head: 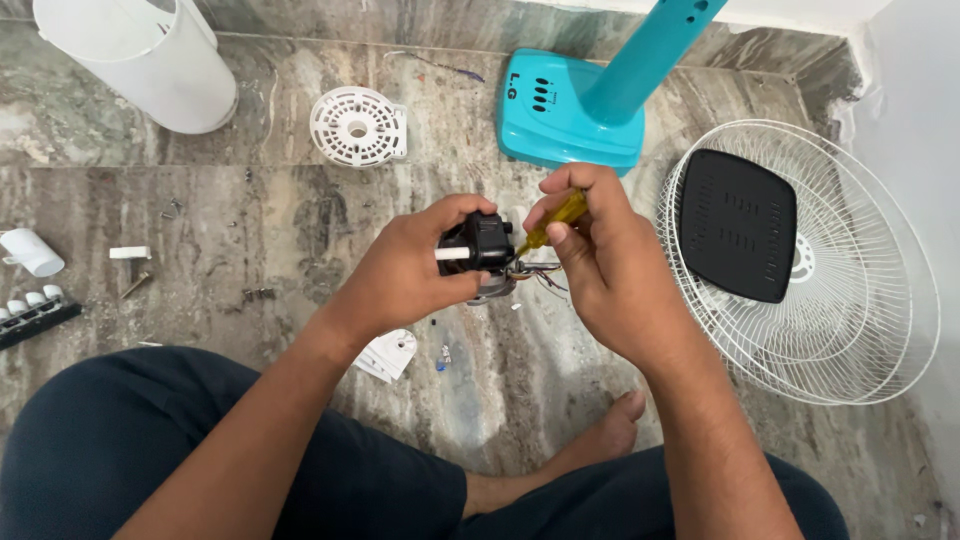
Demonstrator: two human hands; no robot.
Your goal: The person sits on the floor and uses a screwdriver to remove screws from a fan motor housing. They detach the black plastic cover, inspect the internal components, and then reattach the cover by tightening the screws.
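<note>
Two hands: left hand (405, 270) grips one motor (480, 245), right hand (600, 260) one screwdriver (553, 218).

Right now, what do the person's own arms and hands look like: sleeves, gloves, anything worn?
Both arms are bare from the forearm down; no sleeve shows in the head view. The left hand and the right hand wear no gloves, and I see no rings, watch or wristband. Nails look short. Dark navy trousers cover the legs, and one foot is bare.

bright, even daylight, soft shadows, sharp focus (slight wide-angle bending at edges)
</note>
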